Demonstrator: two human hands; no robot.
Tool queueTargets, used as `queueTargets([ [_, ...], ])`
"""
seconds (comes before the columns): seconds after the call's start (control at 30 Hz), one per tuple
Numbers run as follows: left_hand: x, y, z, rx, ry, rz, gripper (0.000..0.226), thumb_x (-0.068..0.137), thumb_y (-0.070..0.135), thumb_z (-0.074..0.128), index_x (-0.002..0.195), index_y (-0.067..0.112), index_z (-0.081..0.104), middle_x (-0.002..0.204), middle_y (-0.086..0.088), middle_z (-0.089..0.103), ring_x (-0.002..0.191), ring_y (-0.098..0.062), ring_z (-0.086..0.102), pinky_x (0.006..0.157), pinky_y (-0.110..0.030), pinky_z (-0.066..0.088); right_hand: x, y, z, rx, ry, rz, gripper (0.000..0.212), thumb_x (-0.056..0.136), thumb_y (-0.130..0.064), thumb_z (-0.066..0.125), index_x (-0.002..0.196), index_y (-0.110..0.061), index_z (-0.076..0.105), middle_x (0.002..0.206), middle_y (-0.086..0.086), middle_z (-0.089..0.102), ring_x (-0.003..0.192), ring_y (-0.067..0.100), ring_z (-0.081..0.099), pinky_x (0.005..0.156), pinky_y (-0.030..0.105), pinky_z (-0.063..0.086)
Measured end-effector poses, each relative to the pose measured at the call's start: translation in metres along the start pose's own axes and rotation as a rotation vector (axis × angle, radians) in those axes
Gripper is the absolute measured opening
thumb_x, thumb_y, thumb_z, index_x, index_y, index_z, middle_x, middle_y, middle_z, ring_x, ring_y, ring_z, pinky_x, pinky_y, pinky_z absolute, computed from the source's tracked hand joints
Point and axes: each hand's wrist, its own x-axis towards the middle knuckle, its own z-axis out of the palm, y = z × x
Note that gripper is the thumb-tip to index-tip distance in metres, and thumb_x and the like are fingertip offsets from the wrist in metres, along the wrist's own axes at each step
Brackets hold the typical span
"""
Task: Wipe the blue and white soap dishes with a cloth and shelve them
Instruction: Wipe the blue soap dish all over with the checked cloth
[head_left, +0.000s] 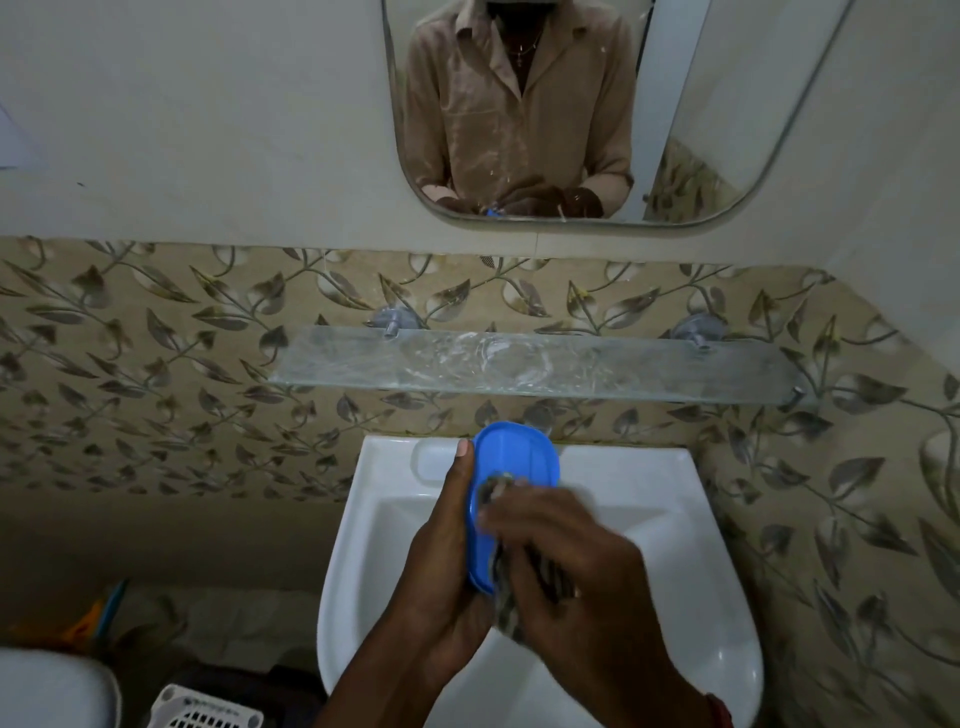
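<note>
White sink (691, 525) below glass shelf (519, 364), leaf-patterned tiles (156, 364).

Readable text: none.
Blue soap dish (514, 462): no lettering to be made out.
Sink (649, 467): no brand mark to be made out.

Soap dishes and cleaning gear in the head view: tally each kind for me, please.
Blue plastic soap dish: 1
White soap dish: 0 in view
Patterned wiping cloth: 1
Glass wall shelf: 1
White ceramic washbasin: 1
Total: 4
</note>
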Motion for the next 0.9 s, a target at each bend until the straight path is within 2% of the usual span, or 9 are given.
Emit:
queueTargets([
  [0.07,0.002,0.003,-0.004,0.019,-0.01,0.016,0.069,0.085,0.062,0.064,0.12,0.003,0.074,0.114,-0.022,0.075,0.092,-0.029,0.076,0.076,-0.039,0.064,-0.013,0.001,0.0,0.091,-0.132,-0.082,0.024,0.082,0.01,0.069,0.087,-0.012,0.075,0.095,-0.003,0.073,0.099,0.005,0.067,0.096,0.021,0.049],
  [0.17,0.002,0.003,-0.007,0.079,0.021,0.031,0.068,0.085,0.066,0.062,0.117,0.007,0.076,0.114,-0.022,0.075,0.09,-0.029,0.076,0.076,-0.037,0.063,-0.015,0.009,-0.007,0.123,-0.203,-0.13,0.022,0.083,0.008,0.066,0.087,-0.011,0.075,0.095,-0.001,0.073,0.1,0.007,0.067,0.094,0.022,0.051],
  [0.43,-0.008,0.008,0.003,0.022,0.006,0.05,0.066,0.089,0.059,0.066,0.129,0.006,0.068,0.125,-0.022,0.071,0.108,-0.032,0.072,0.081,-0.04,0.063,0.018,0.015,-0.004,-0.024,0.057,0.0,0.027,0.08,-0.008,0.081,0.106,-0.007,0.074,0.115,0.007,0.065,0.116,0.011,0.059,0.1,0.022,0.048],
  [0.53,-0.009,0.011,0.004,0.07,0.034,0.085,0.067,0.092,0.062,0.061,0.129,0.007,0.068,0.13,-0.021,0.068,0.116,-0.033,0.069,0.084,-0.04,0.062,0.008,0.009,0.007,-0.051,0.095,0.04,0.029,0.086,-0.01,0.075,0.115,-0.006,0.073,0.117,0.008,0.062,0.116,0.011,0.059,0.097,0.024,0.051],
  [0.63,-0.005,0.012,0.004,0.162,0.072,0.15,0.065,0.088,0.068,0.061,0.123,0.014,0.073,0.123,-0.019,0.073,0.111,-0.032,0.072,0.081,-0.038,0.063,-0.002,0.0,0.013,-0.03,0.031,0.049,0.035,0.094,-0.016,0.066,0.128,-0.01,0.065,0.122,0.005,0.054,0.119,0.011,0.054,0.098,0.018,0.046],
  [0.7,-0.004,0.009,0.005,0.195,0.1,0.187,0.057,0.089,0.067,0.06,0.117,0.02,0.076,0.119,-0.017,0.075,0.109,-0.032,0.073,0.08,-0.038,0.063,-0.003,-0.002,0.011,-0.056,0.008,0.06,0.033,0.095,-0.014,0.061,0.127,-0.009,0.066,0.117,0.004,0.054,0.11,0.01,0.056,0.091,0.018,0.048],
  [0.8,-0.001,0.011,0.006,0.19,0.11,0.224,0.055,0.091,0.065,0.057,0.113,0.019,0.078,0.115,-0.019,0.076,0.099,-0.031,0.076,0.073,-0.036,0.064,-0.006,-0.004,0.006,-0.039,-0.176,0.086,0.026,0.096,-0.018,0.057,0.12,-0.018,0.067,0.11,0.001,0.057,0.094,0.013,0.06,0.078,0.032,0.054],
  [0.87,0.0,0.016,0.007,0.232,0.141,0.277,0.056,0.088,0.065,0.058,0.112,0.018,0.079,0.11,-0.019,0.078,0.091,-0.03,0.078,0.07,-0.035,0.064,-0.013,-0.004,0.003,0.002,-0.343,0.137,0.026,0.093,-0.031,0.049,0.118,-0.03,0.055,0.114,-0.008,0.057,0.101,0.013,0.06,0.084,0.039,0.054],
  [0.9,0.001,0.016,0.006,0.25,0.148,0.273,0.058,0.088,0.065,0.058,0.112,0.017,0.079,0.11,-0.019,0.078,0.091,-0.031,0.078,0.071,-0.036,0.065,-0.016,-0.002,0.002,-0.041,-0.366,0.083,0.024,0.093,-0.037,0.046,0.116,-0.034,0.052,0.115,-0.012,0.056,0.103,0.01,0.059,0.087,0.037,0.053],
])
